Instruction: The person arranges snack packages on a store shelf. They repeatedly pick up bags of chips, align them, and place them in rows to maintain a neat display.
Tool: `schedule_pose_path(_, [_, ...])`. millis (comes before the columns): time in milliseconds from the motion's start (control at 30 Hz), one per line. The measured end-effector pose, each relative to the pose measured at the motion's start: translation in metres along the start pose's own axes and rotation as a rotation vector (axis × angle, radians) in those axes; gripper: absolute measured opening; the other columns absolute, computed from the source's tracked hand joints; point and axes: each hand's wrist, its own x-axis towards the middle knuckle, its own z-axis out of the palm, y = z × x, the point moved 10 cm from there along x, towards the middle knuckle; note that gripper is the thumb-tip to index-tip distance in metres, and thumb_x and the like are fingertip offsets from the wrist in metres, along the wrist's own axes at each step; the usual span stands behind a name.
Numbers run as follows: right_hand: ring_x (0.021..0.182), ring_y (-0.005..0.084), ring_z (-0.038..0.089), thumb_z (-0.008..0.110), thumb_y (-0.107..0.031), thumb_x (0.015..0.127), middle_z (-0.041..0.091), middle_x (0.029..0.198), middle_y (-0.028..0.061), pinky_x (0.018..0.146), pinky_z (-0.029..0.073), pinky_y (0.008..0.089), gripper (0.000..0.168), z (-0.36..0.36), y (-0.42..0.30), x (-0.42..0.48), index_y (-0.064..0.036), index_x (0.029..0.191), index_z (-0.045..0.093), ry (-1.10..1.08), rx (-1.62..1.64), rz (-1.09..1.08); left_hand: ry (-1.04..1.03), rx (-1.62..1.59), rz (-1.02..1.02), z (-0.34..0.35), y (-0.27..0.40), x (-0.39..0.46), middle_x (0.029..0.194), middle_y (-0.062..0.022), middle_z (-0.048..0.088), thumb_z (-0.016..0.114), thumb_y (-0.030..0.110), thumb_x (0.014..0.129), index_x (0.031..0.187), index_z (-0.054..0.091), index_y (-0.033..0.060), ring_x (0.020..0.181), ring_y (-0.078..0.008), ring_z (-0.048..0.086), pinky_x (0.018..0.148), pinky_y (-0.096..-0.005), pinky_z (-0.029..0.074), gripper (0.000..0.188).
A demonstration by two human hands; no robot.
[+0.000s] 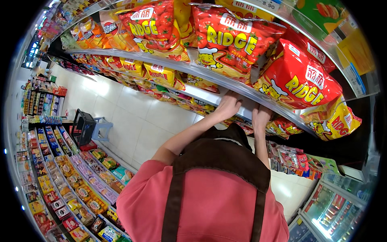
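My left hand (228, 106) reaches over a white shelf board (204, 93), its fingertips partly hidden beneath the edge of the shelf above. To the right of it my right hand (260, 118) reaches in the same way, its fingers also partly hidden. What the fingers touch cannot be told. On the shelf above stand red bags of Ridge potato chips (232, 42), and another red chip bag (300, 78) leans out at the right. Yellow chip bags (160, 74) line the lower shelf left of my hands, and a red and yellow bag (282, 127) lies just right of them.
The upper shelf's clear front edge (169, 65) runs just above my hands. Behind me at the left are shelves of packaged snacks (81, 187), a black basket (83, 127) and a grey-blue stool (102, 128). A glass-fronted refrigerator (335, 208) stands at the lower right.
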Motion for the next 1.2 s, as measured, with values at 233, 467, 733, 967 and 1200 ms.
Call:
schedule_pose_path(233, [0.114,0.0474,0.048,0.056,-0.01,0.092,0.048,0.13,0.0308,0.095,0.041,0.0481,0.044,0.03,-0.076,-0.041,-0.003,0.135,0.05,-0.269,0.249,-0.029,0.333,-0.014,-0.067,-0.091,-0.03,-0.084,0.128,-0.025,0.054,0.059,0.006,0.087,0.136,0.044,-0.0004,0.121,-0.042,0.05,0.105,-0.044,0.04,0.051])
schedule_pose_path(467, [0.138,0.0436,0.031,0.052,-0.007,0.093,0.035,0.148,0.0252,0.112,0.028,0.0464,0.048,0.067,-0.109,-0.048,-0.001,0.14,0.042,-0.358,0.368,-0.114,0.489,-0.028,-0.118,-0.159,-0.052,-0.097,0.14,-0.0226,0.043,0.059,0.0,0.084,0.142,0.038,0.0021,0.131,-0.0404,0.042,0.11,-0.0436,0.035,0.061])
schedule_pose_path(733, [0.134,0.0359,0.042,0.058,-0.018,0.095,0.04,0.147,0.0248,0.109,0.035,0.0414,0.059,0.125,-0.092,-0.013,0.005,0.144,0.035,-0.299,0.551,0.083,0.539,0.083,-0.164,-0.161,-0.094,-0.073,0.137,-0.0366,0.037,0.06,0.011,0.088,0.133,0.035,-0.0094,0.128,-0.0508,0.039,0.109,-0.0483,0.035,0.055])
schedule_pose_path(967, [0.124,0.0247,0.053,0.057,-0.02,0.097,0.055,0.135,0.0206,0.104,0.038,0.0324,0.066,0.144,-0.101,-0.004,0.003,0.148,0.023,-0.409,0.698,0.202,0.401,0.084,-0.258,-0.146,-0.124,-0.049,0.104,-0.0323,0.053,0.061,0.015,0.085,0.107,0.045,-0.0127,0.102,-0.0483,0.053,0.093,-0.0513,0.043,0.039])
schedule_pose_path(1200, [0.111,0.0239,0.06,0.055,-0.017,0.098,0.062,0.124,0.0217,0.098,0.042,0.0316,0.064,0.161,-0.093,-0.011,0.003,0.149,0.022,-0.479,0.803,0.204,0.406,0.08,-0.281,-0.145,-0.127,-0.052,0.098,-0.032,0.056,0.062,0.013,0.084,0.103,0.048,-0.0123,0.099,-0.0483,0.054,0.088,-0.0514,0.045,0.035])
